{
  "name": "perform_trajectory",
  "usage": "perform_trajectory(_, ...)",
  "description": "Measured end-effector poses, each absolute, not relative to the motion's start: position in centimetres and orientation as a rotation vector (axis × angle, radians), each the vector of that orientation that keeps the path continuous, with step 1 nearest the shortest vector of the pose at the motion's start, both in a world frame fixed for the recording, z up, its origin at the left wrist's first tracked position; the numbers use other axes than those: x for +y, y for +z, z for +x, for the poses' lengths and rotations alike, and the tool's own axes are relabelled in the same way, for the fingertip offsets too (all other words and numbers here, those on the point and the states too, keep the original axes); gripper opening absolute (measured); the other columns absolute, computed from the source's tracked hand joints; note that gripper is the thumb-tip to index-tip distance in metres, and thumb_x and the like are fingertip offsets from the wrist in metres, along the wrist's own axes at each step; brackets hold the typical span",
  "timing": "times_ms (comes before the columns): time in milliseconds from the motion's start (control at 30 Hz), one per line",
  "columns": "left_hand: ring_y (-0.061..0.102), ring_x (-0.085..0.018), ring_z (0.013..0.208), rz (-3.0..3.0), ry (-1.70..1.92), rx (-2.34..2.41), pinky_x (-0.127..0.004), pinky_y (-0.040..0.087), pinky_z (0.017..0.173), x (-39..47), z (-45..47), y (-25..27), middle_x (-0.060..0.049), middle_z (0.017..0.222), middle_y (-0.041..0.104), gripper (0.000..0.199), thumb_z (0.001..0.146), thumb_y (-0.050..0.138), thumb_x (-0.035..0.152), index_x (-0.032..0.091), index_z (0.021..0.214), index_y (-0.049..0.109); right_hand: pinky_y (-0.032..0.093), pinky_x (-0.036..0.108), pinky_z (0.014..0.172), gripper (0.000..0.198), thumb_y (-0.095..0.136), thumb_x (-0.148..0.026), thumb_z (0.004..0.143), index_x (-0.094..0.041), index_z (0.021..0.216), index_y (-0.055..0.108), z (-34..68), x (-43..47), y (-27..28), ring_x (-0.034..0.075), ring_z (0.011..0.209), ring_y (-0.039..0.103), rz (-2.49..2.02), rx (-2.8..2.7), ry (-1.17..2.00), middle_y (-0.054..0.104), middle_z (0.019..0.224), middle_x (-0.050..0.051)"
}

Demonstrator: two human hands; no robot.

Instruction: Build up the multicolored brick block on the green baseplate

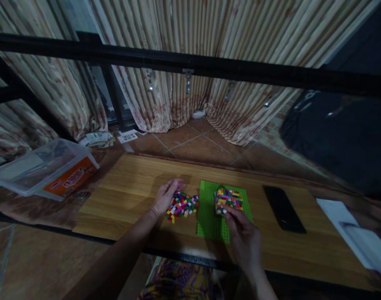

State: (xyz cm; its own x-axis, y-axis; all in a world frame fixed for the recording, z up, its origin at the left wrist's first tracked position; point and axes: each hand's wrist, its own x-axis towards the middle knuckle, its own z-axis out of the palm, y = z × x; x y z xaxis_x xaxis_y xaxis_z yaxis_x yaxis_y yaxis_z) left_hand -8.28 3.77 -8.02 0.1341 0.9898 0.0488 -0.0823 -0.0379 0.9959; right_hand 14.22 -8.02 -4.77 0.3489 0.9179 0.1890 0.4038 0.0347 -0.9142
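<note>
A bright green studded baseplate lies on the wooden table. Small multicoloured building bricks are joined into a block on its upper right part. My right hand is at the front edge of this block, thumb and fingers pinched together on what looks like a small pale brick. To the left of the baseplate is a loose heap of bricks in many colours. My left hand rests at the heap's left edge, fingers stretched out and nothing seen in them.
A black phone-like slab lies right of the baseplate, with white flat items beyond it. A clear plastic box with an orange label stands at the left. A dark metal bar crosses before the striped curtains.
</note>
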Motion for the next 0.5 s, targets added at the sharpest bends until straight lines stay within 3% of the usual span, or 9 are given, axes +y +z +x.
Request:
perform_trajectory(267, 0.065, -0.023, 0.097, 1.275, 1.141, 1.043, -0.037, 0.048, 0.090, 3.9, -8.4, -7.9, -0.010, 0.101, 0.071, 0.048, 0.084, 0.052, 0.055, 0.015, 0.106, 0.067, 0.050, 0.036, 0.076, 0.035, 0.051, -0.042, 0.083, -0.016, 0.095, 0.071, 18.8, -7.5, -4.7, 0.024, 0.088, 0.065, -1.762, -1.175, 0.355, 0.070, 0.097, 0.012)
perform_trajectory(500, 0.065, -0.024, 0.097, 1.254, 1.156, 1.044, -0.038, 0.048, 0.091, 4.1, -8.3, -8.2, -0.010, 0.100, 0.072, 0.049, 0.084, 0.053, 0.055, 0.014, 0.107, 0.066, 0.048, 0.034, 0.069, 0.035, 0.050, -0.043, 0.080, -0.014, 0.091, 0.068, 19.2, -6.0, -4.5, 0.025, 0.077, 0.066, -1.926, -1.223, 0.317, 0.072, 0.086, 0.013)
